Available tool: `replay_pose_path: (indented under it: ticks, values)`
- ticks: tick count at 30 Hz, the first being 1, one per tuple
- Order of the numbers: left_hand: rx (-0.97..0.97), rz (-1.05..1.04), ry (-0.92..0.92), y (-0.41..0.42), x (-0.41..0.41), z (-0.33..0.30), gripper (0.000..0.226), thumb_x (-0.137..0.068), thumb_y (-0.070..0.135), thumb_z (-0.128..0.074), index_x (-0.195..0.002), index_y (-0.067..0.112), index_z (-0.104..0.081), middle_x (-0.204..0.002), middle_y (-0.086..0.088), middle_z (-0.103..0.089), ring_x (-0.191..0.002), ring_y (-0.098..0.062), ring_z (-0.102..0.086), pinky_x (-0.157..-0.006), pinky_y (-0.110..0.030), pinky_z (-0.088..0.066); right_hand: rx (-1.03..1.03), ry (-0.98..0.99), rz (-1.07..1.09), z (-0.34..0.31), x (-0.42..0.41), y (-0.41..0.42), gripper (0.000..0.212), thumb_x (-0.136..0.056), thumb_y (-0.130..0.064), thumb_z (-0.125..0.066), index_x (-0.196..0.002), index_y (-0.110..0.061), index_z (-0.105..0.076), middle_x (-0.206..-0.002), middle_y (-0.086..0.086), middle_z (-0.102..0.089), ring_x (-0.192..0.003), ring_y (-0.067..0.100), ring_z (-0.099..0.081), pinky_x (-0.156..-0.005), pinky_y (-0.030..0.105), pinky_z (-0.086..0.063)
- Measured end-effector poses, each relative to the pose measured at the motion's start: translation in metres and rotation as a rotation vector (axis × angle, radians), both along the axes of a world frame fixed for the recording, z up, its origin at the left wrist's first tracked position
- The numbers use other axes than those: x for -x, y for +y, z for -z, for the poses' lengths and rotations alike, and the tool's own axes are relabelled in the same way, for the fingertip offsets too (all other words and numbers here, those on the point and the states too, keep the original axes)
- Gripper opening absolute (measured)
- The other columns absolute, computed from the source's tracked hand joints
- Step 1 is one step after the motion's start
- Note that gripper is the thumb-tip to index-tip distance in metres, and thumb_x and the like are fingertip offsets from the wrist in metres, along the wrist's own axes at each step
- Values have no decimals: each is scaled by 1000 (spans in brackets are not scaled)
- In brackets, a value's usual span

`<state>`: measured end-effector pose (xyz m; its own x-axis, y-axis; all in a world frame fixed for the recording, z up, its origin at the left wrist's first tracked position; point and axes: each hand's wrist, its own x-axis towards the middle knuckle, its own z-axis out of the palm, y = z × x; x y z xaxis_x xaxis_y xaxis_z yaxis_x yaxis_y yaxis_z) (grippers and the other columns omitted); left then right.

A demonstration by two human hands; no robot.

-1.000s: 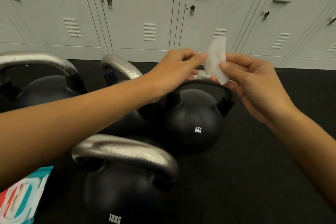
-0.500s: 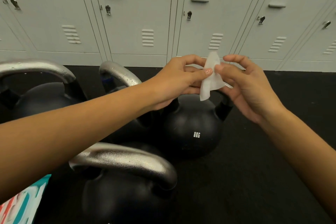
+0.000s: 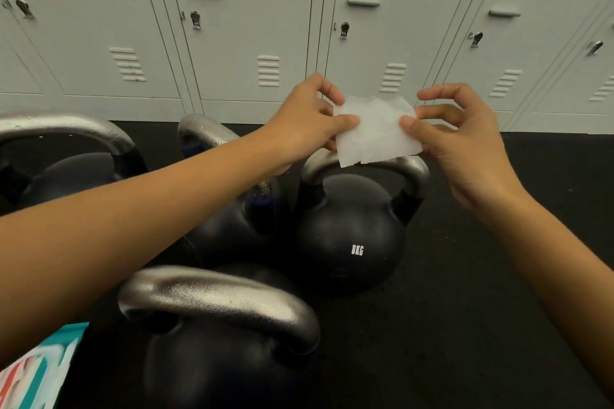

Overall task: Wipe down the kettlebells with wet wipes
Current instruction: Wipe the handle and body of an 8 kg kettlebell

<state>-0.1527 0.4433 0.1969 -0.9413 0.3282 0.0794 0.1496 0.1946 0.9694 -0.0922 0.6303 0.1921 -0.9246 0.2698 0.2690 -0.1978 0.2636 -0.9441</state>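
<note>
White wet wipe (image 3: 377,131) spread flat in the air above handle of 8KG kettlebell (image 3: 349,236). Left hand (image 3: 307,119) pinches its left edge, right hand (image 3: 461,139) pinches its right edge. 8KG kettlebell stands on black floor (image 3: 448,325), three more kettlebells (image 3: 219,342) close on its left. Teal wipe pack (image 3: 36,372) at floor's near left corner. Grey lockers (image 3: 232,26) behind.

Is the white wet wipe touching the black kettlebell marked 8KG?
No, both hands hold the white wet wipe in the air above the black 8KG kettlebell.
</note>
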Motion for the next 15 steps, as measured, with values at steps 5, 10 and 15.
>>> replay_pose_path:
  ticks: [5,10,15]
  values:
    - [415,-8,309,5,11,12,18,-86,18,-68,-98,20,-55,-91,-2,-57,-66,-8,-51,-60,-8,-41,-671,19,48,17,10,2,30,-89,-17,-68,-115,-26,-58,-119,-9,-50,-110,11,-53,-87,20,-43]
    - [500,-23,275,-7,17,17,11,-86,22,-67,-93,14,-72,-103,2,-66,-79,-6,-53,-73,-16,-38,-916,60,-238,6,18,-4,56,-91,7,-48,-134,-27,-56,-139,-2,-54,-126,11,-48,-102,16,-35]
    - [527,-83,274,-32,11,10,9,-86,17,-65,-92,20,-71,-101,5,-64,-72,0,-50,-69,-15,-36,-947,-90,-383,12,27,-18,38,-103,-28,-45,-140,-20,-51,-133,2,-61,-121,18,-56,-101,30,-42]
